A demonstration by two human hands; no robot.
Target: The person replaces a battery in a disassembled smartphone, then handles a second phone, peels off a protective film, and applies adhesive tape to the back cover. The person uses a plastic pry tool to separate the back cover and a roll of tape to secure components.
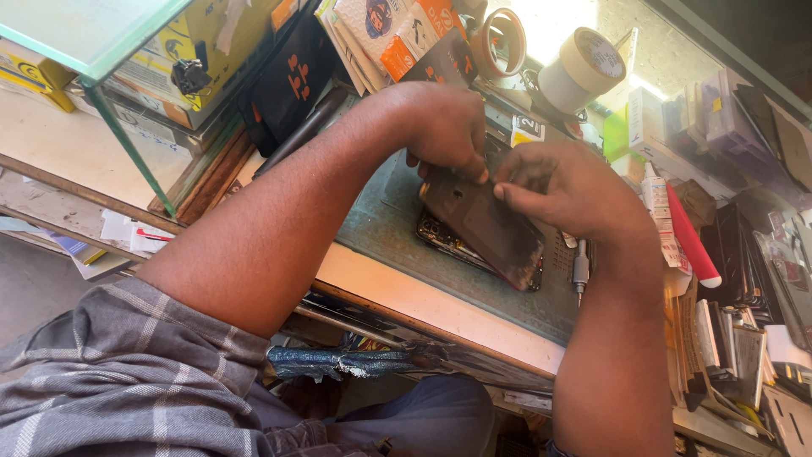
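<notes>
Plaid sleeve (127, 372), hands (448, 127) gripping phone (486, 228)

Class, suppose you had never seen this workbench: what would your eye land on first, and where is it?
First, the two hands, left hand and right hand, meeting at the middle over a dark phone whose back panel is lifted at an angle above the grey mat. Next, the pale roll of tape at the top, in bright sunlight. A red-capped tube lies to the right.

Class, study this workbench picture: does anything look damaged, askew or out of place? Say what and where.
Yes. The phone's dark back cover sits askew, lifted off the phone body beneath instead of flush. The left hand and right hand grip its top edge. Its lower corner looks scuffed. Around the grey mat, tools and boxes lie cluttered.
</notes>
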